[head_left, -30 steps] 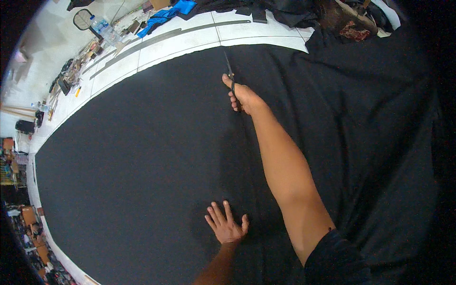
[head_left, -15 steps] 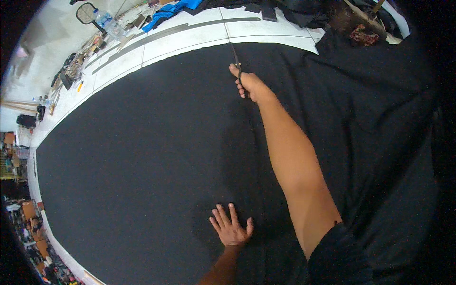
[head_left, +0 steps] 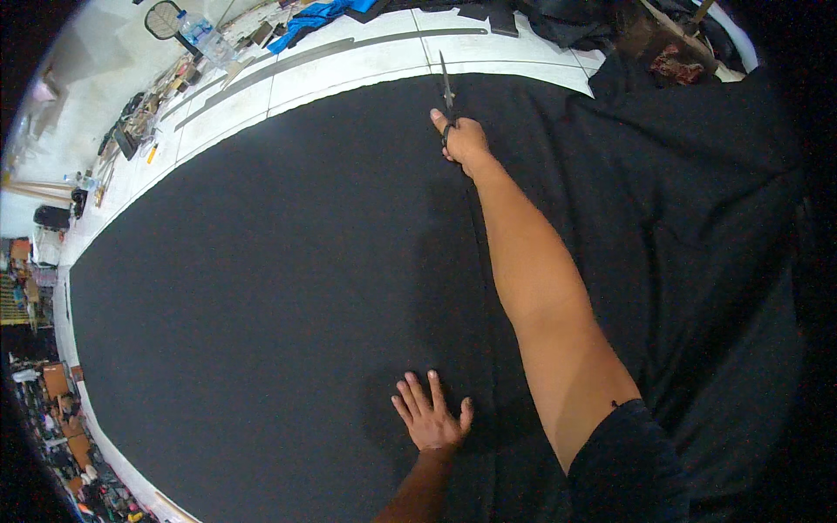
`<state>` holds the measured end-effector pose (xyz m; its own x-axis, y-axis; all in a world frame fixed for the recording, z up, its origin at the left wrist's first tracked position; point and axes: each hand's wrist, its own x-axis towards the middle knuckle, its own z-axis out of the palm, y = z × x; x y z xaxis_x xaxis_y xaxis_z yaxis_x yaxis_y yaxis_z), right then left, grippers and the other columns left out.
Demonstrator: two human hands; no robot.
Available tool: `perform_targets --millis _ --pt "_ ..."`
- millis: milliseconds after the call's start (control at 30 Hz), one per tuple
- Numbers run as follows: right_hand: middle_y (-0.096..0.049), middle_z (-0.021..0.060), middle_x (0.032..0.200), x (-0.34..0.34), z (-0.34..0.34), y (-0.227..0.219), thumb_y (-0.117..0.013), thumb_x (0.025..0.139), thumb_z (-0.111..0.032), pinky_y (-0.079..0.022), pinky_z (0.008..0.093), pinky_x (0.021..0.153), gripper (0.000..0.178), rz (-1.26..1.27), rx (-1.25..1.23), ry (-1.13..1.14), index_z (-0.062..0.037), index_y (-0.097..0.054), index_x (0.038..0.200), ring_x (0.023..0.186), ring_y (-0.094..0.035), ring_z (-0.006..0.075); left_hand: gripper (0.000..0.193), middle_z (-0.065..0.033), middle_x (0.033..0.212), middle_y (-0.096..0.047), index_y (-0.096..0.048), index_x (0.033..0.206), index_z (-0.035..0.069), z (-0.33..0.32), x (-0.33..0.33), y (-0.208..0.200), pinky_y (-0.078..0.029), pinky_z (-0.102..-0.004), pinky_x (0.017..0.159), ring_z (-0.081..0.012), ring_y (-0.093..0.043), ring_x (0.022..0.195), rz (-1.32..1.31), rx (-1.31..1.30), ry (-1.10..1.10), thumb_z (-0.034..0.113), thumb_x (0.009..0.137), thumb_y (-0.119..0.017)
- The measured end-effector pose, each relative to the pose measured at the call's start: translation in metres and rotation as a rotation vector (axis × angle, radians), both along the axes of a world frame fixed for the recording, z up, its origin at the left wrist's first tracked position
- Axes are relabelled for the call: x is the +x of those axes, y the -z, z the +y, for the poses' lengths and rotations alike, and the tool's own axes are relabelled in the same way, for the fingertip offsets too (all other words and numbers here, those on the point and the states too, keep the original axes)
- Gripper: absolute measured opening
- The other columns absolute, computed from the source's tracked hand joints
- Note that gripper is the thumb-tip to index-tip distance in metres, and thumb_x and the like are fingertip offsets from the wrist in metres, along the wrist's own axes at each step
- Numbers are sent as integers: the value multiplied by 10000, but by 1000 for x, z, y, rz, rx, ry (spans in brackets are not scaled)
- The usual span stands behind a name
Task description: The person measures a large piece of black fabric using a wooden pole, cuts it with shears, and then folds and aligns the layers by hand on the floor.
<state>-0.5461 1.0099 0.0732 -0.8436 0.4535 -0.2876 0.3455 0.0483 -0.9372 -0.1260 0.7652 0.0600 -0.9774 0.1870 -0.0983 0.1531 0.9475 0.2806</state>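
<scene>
A wide sheet of black fabric (head_left: 261, 261) lies spread out before me. My left hand (head_left: 432, 422) rests flat on it near the lower middle, fingers spread, holding nothing. Stretched out to the far edge of the fabric, my right hand (head_left: 462, 139) grips a pair of scissors (head_left: 448, 94) by its dark handles. The scissors point away from me, and their blade tips reach past the fabric's edge over the white tiles. A faint line runs down the fabric beside my right forearm. Whether the blades touch the cloth I cannot tell.
White floor tiles (head_left: 323, 80) border the fabric. Long metal rulers (head_left: 384, 42) lie on them at the far side. Clutter lines the left wall, with a water bottle (head_left: 202, 37) and blue cloth (head_left: 316, 19). Right of my arm the fabric is wrinkled (head_left: 680, 218).
My right hand has moved slightly away from me with the scissors, whose blades now show more fully past the fabric edge. My left hand stays flat; the whole view has shifted slightly.
</scene>
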Motion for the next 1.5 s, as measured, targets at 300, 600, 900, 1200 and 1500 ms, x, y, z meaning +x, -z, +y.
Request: perform_targets --millis 300,600,900,1200,1500 --pt "-481 2 672 240 -54 -62 -554 948 -510 -348 269 587 439 273 -381 56 -71 -559 939 632 -447 97 809 -325 1535 -202 -339 1478 30 -8 6 -26 -112 -617 1149 -509 -181 1425 -12 12 -28 480 853 -588" --pt "-456 246 1284 816 -139 -72 -647 887 -176 -313 456 1087 637 -523 721 343 54 -319 1382 1214 -455 371 768 -277 1558 -198 -317 1502 82 -7 40 -44 -127 -593 1159 -468 -179 1440 84 41 -11 469 883 -557" --pt "-500 273 1191 868 -159 -13 -754 775 -433 -333 569 1002 733 -455 1064 344 48 -434 1226 1156 -444 477 808 -254 1564 -207 -311 1505 76 -16 66 -46 -108 -548 1177 -416 -170 1459 250 2 30 566 897 -519" --pt "-560 203 1165 897 -102 -22 -764 762 -459 -347 524 1008 638 -230 1006 517 1 -532 1138 1169 -475 403 630 -262 1435 -432 -411 1428 1 -121 264 -160 -322 -456 1113 -388 -414 1337 -173 691 134 376 948 -570" --pt "-664 244 928 1098 -105 -202 -826 737 -346 -484 498 785 493 -216 732 233 18 -623 1000 878 -616 473 633 -231 1128 -657 -620 1182 -34 -571 844 -201 -500 -455 828 -372 -652 879 -640 -330 -503 535 920 -529"
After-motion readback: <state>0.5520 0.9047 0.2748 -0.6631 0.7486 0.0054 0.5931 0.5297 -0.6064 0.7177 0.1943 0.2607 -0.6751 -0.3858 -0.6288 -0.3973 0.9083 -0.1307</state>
